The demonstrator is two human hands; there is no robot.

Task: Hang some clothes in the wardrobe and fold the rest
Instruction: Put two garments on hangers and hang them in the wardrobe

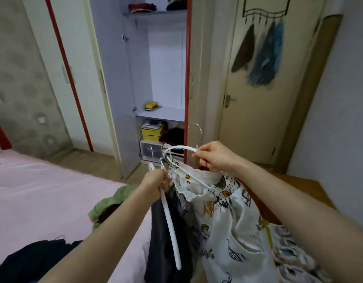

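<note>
Printed garment: white cloth with black and orange drawings, hanging in front of the person between both hands, over the near edge of the bed.
Hangers: a white plastic hanger slants down from the left hand; a second white hanger arches above the garment's top (how the two cross is hard to tell).
Left hand: fingers curled round the slanting hanger's upper end.
Right hand: pinches the arched hanger's end and the garment's top edge.
Dark garment: hangs just left of the printed one.
Bed: pink cover, with a green cloth and a dark pile lying on it.
Wardrobe: open ahead, its hanging space bare, yellow boxes on a lower shelf.
Door: to the right, cloths on its hook rack.
</note>
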